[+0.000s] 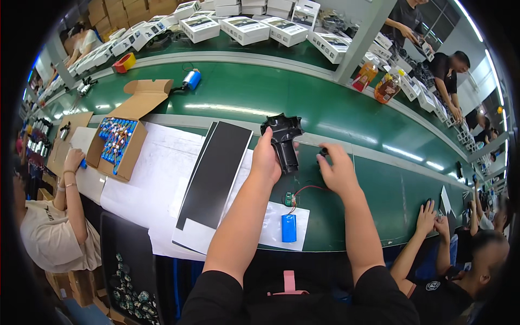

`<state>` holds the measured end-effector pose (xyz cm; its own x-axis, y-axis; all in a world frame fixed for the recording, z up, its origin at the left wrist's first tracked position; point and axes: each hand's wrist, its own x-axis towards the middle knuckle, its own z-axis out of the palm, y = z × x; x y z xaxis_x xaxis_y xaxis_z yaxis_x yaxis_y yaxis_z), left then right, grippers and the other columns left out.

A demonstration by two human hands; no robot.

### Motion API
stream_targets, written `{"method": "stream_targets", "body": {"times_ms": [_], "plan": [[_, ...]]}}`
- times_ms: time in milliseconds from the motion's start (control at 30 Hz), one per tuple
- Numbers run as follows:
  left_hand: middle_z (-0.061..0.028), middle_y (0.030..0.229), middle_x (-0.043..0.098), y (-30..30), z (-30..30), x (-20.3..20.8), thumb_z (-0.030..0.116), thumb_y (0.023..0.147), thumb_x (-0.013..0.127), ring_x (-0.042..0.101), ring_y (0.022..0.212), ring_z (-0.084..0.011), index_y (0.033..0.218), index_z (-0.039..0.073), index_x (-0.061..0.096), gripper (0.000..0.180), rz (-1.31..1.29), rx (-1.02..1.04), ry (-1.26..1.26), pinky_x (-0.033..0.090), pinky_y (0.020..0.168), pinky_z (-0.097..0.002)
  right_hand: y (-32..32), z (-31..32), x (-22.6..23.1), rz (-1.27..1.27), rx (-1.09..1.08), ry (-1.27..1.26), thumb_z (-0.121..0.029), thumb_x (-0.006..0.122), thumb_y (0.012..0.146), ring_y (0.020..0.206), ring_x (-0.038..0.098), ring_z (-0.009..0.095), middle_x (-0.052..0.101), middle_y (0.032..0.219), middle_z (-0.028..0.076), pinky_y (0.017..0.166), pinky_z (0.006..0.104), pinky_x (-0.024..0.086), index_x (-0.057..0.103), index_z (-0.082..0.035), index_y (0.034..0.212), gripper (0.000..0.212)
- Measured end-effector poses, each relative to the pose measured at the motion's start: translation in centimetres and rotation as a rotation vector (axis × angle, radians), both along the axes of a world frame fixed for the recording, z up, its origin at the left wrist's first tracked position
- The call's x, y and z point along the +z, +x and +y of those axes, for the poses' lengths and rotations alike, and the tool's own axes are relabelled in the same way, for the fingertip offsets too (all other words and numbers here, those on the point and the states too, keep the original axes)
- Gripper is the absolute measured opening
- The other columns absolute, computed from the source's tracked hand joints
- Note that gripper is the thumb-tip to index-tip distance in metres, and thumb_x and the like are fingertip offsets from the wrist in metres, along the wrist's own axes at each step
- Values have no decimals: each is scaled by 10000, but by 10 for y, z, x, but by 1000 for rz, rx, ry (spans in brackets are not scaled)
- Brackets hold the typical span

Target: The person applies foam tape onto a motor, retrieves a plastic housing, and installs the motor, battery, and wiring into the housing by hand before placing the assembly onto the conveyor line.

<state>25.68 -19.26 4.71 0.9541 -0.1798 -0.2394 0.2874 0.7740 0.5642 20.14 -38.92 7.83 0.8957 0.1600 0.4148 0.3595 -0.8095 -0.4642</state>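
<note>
My left hand [265,160] is wrapped round a black moulded plastic housing [286,142], its wide, notched end pointing away from me. To the right, my right hand [340,172] pinches a small dark part [324,152], apart from the housing; its exact kind is too small to tell. Nearer to me, a blue battery pack [289,228] lies on a white sheet [301,215]. Wires join it to a small green circuit board [290,199], and a red wire runs from there toward my right hand. Left of my left forearm lies a flat black panel [216,168].
An open cardboard box [138,154] of blue battery packs stands at left. A conveyor [244,89] runs beyond the bench, with a blue cylinder [192,79] on it and white boxes [244,30] behind. A black bin [122,233] holds small parts. Co-workers sit on both sides.
</note>
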Motion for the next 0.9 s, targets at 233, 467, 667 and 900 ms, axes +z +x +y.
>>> {"method": "stream_targets", "body": {"times_ms": [233,467,667,900], "plan": [[-153,1054,676,-1,-6,1,328,1034,514,693,906,-292,1244,44,561,357,73,-129,118,590,773,-497,-4,-44,-7,322,-288,553,-139,663,966,835,702,186,723,991,120,745,328,562,637,-16,1125,202],[-136,1184,624,-25,-38,5,131,1036,538,692,956,-265,1350,74,398,348,-89,-102,443,623,762,-425,-5,-43,9,494,-247,1113,-193,650,1014,971,704,198,716,1081,98,809,348,588,628,-53,1172,212],[-142,1218,596,-42,-46,19,257,1078,523,691,979,-243,1393,90,354,395,-71,-262,256,645,739,-420,-9,-34,5,498,-60,1417,-184,594,1050,994,719,214,721,1124,116,805,325,598,633,-67,1195,191],[-189,1171,619,-50,-40,28,-23,918,472,707,931,-317,1402,54,398,495,-19,-552,316,638,780,-486,-6,-46,3,388,44,1705,-167,564,1059,1075,708,297,696,1169,175,912,399,603,612,-28,1168,184]]}}
